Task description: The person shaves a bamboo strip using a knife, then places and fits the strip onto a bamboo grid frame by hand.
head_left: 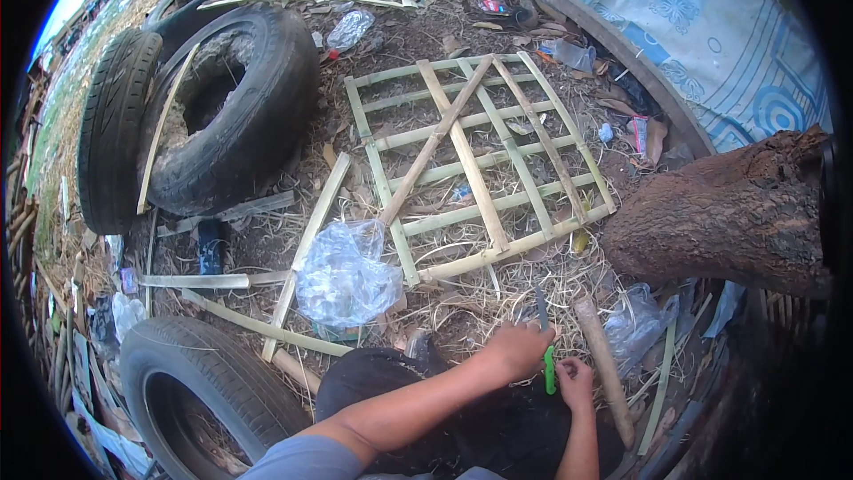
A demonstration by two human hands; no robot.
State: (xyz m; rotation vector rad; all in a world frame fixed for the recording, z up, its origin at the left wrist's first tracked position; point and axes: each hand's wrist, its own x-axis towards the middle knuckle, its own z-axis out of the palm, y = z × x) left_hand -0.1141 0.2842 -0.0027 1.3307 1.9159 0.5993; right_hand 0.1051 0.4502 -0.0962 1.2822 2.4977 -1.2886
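Low in the middle, a knife (549,372) with a green handle points its narrow blade away from me. My left hand (517,352) is closed around it where the handle meets the blade. Just right of the handle is my right hand (575,383), its fingers bent together; whatever they pinch is too small to make out. Both hands are over my dark-clothed legs (391,391). Beyond them a lattice (462,138) of crossed bamboo strips, with two slats laid diagonally over it, rests on the littered ground.
Several worn tyres (293,80) stand or lie on the left. A clear plastic bag (348,277) lies before the lattice, beside a loose bamboo strip (311,236). On the right are a thick tree trunk (711,213), a round stick (604,364) and a blue patterned sheet (684,27).
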